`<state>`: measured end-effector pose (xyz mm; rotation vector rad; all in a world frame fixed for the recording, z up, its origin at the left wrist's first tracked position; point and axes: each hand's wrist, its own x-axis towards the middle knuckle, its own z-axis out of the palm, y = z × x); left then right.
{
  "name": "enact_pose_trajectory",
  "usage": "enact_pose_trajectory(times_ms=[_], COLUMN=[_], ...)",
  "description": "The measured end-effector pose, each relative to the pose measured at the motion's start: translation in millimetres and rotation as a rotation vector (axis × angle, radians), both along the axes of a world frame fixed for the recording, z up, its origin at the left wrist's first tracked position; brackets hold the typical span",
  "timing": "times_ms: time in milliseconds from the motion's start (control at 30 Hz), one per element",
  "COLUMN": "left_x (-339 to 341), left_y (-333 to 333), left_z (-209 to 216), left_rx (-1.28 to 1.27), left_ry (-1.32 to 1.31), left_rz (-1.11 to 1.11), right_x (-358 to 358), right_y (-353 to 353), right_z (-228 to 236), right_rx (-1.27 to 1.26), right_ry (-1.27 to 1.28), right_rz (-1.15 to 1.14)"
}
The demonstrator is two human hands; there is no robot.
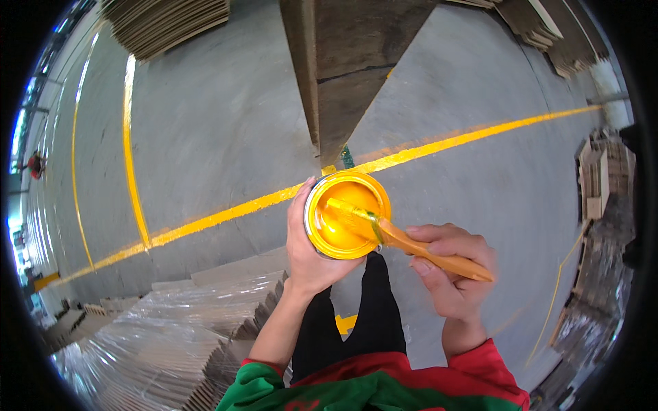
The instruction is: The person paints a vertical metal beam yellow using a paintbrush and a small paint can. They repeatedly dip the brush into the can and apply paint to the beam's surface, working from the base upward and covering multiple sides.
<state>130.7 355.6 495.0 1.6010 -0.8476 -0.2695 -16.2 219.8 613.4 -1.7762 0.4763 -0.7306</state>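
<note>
An uncovered round can of yellow paint [313,218] is held up in front of me, its rim smeared with yellow. My left hand [306,250] wraps round the can's left side and underside. Between the fingers and thumb of my right hand [454,264] is the orange handle of a paintbrush [404,243]. The brush tilts into the can, its bristles coated yellow and lying over the paint. Whether the bristle tip touches the paint, I cannot tell.
A steel column [356,55] rises just beyond the can. Yellow lines [233,207] run across the grey floor [212,116]. Film-wrapped stacks of cardboard [157,329] stand at lower left, with more cardboard [168,24] at upper left and pallets [596,178] at right. A distant person [34,164] is far left.
</note>
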Motion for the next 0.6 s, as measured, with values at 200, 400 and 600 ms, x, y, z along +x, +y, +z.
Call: enact_pose_trajectory(times_ms=[200, 400, 600], left_x=[16.5, 14.0, 4.3], left_y=[9.9, 6.7, 4.3], left_z=[-2.4, -8.5, -11.6], left_rx=[-0.003, 0.002, 0.009], left_ry=[0.020, 0.080, 0.042], left_rz=[-0.077, -0.112, -0.158], right_x=[-6.4, -12.0, -34.4], right_y=[-7.4, -17.3, -35.7], right_z=[15.6, 15.6, 8.0], right_rx=[-0.252, -0.260, -0.188], right_ry=[0.064, 0.112, 0.015], right_rz=[0.279, 0.384, 0.353])
